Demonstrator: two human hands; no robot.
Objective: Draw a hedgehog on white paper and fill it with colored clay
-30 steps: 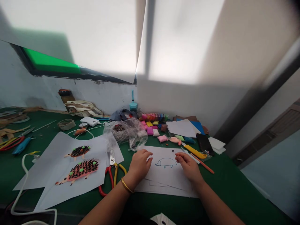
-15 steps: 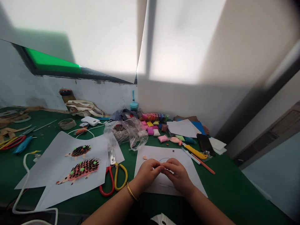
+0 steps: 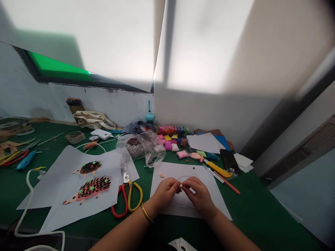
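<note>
Over the middle of the white sheet (image 3: 180, 169), the left hand (image 3: 165, 191) and right hand (image 3: 200, 196) meet, fingertips pinching a small pale piece (image 3: 180, 186) between them — its long axis unclear — while a peach lump (image 3: 162, 175) lies near the sheet's far-left corner, closer to the left hand.

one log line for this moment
left hand: holding small pale piece; right hand: holding same piece; beneath: white paper; nearby: scissors

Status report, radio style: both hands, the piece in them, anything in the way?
Left hand and right hand: together, pinching small pale piece. Held over white paper. Hands partly hide drawn outline; pale lump beyond left hand.
</note>
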